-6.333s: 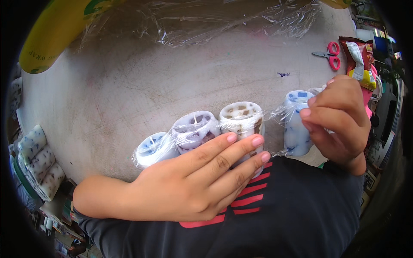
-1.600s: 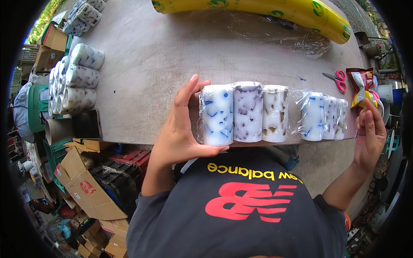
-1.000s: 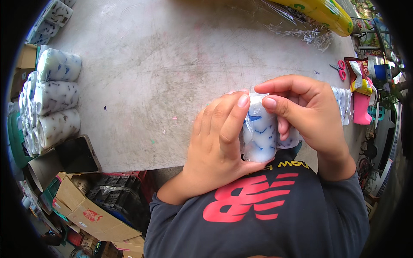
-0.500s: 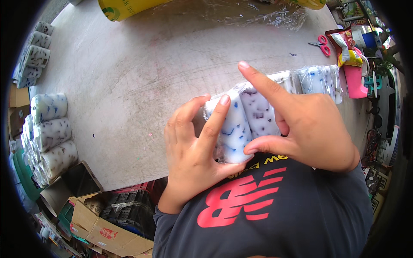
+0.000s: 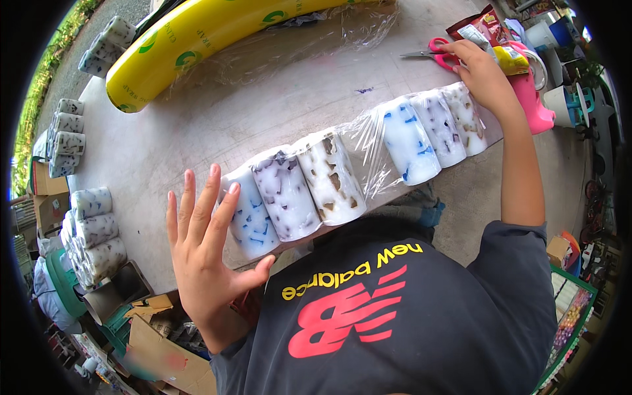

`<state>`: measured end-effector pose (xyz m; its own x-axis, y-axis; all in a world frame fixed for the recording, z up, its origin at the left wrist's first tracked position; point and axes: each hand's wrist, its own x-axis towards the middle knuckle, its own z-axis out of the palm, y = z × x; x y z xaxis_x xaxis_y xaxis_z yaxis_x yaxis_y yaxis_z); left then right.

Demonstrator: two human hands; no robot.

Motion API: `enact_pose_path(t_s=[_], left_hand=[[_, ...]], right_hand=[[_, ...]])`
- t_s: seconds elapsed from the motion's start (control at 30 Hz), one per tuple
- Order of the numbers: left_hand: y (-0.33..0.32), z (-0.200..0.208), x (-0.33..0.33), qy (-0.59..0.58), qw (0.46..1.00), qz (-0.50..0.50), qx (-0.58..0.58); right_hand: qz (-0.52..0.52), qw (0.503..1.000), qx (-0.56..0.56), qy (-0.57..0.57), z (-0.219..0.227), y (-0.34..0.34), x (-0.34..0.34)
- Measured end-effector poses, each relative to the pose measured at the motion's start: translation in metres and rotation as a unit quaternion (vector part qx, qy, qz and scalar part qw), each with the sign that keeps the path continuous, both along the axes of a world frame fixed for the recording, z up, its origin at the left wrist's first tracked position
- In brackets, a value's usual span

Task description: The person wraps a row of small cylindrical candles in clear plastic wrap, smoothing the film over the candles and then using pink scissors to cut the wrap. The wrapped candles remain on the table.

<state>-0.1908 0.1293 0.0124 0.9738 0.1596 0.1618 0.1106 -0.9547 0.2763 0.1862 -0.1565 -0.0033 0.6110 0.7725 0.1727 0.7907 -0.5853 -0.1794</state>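
Observation:
My left hand (image 5: 214,253) is open with its fingers spread, its index fingertip at the edge of a white cylinder with blue flecks (image 5: 253,220), like a pillar candle. Beside that stand a purple-flecked cylinder (image 5: 288,194) and a brown-flecked one (image 5: 332,178), all under clear film. A stretch of crinkled clear film (image 5: 368,151) joins them to a second group of three: blue-flecked (image 5: 411,141), purple-flecked (image 5: 439,128) and brown-flecked (image 5: 466,118). At the far right my right hand (image 5: 487,79) has its fingers closed on the pink handles of the scissors (image 5: 421,54).
Across the table's (image 5: 164,138) far side lies a yellow roll of film (image 5: 197,49) with loose clear film. A snack bag (image 5: 477,29) and a pink container (image 5: 526,99) are by the scissors. Similar cylinders (image 5: 95,230) are stacked at the left; a cardboard box (image 5: 168,359) stands below.
My right hand has left the wrapped cylinders and reached right to the scissors. My left hand has let go of the blue-flecked cylinder and spread its fingers. The view has shifted.

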Motion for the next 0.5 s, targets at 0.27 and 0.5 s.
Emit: enact_pose_path(t_s=[0.27,0.5], left_hand=[[-0.077,0.015,0.063,-0.002,0.999,-0.021,0.029],[-0.075,0.0,0.09,0.004,0.998,-0.043,0.05]], right_hand=[[-0.08,0.995,-0.031,0.043,0.001,0.002,0.019],[-0.139,0.974,0.129,0.126,0.062,-0.008,-0.043]])
